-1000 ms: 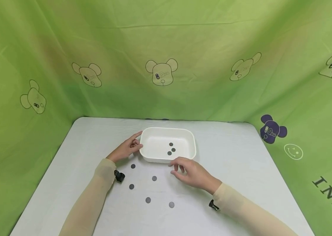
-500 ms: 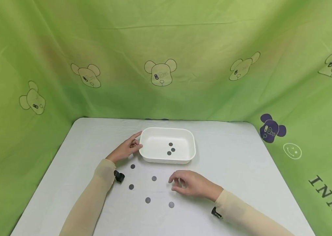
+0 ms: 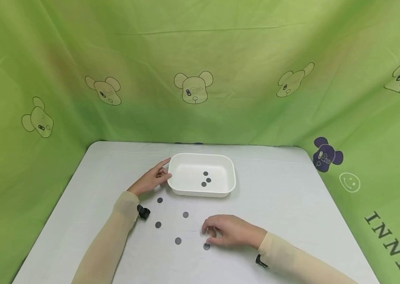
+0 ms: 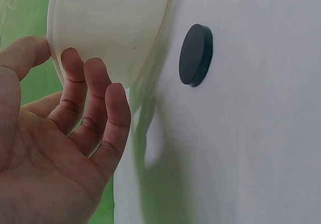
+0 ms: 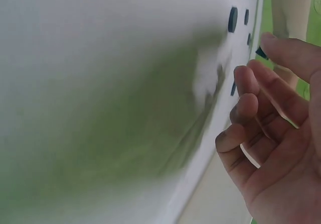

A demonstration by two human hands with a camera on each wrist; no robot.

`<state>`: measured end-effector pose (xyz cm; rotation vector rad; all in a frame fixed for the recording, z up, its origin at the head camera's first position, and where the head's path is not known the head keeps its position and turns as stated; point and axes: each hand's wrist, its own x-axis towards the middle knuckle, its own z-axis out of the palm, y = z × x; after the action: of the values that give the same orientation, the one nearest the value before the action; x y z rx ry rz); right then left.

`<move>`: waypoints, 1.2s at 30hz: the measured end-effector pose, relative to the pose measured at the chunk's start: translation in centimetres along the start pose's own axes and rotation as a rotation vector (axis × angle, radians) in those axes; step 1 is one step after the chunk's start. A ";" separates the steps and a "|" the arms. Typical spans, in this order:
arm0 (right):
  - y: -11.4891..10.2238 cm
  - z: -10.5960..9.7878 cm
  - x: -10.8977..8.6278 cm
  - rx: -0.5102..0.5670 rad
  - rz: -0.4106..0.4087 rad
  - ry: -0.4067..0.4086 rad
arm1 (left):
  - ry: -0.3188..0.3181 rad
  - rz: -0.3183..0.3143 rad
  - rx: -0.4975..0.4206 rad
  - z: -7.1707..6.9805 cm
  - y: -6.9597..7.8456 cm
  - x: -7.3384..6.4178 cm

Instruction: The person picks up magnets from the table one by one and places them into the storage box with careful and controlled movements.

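Observation:
A white rectangular plastic box [image 3: 185, 173] stands toward the back of the table, with 3 small dark round discs [image 3: 208, 180] on its floor. My left hand [image 3: 149, 182] rests against the box's left end, thumb and forefinger tips at the rim. In the left wrist view the other fingers bend loosely along its outer wall. My right hand [image 3: 233, 231] hovers over the table in front of the box, fingers loosely bent and nothing between them. Its thumb tip overlaps a grey disc [image 3: 206, 247] in the head view.
More flat discs lie scattered on the white-covered table [image 3: 285, 197]: one disc [image 3: 159, 200] close to the left wrist, another disc [image 3: 178, 241] left of the right hand. Green printed cloth [image 3: 242, 118] hangs behind and at both sides.
My right hand has moved from the box's front edge toward me, down to the nearest disc on the right. The left hand and the box have stayed in place.

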<state>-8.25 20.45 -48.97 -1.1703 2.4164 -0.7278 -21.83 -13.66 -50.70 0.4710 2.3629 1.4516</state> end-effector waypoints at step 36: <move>-0.5 1.0 0.4 -0.064 0.016 -0.058 | -0.012 0.010 -0.018 -0.5 0.0 0.4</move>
<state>-7.69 19.55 -49.48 -1.1787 2.4141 -0.6074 -22.41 -13.90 -50.52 0.4865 2.3394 1.4691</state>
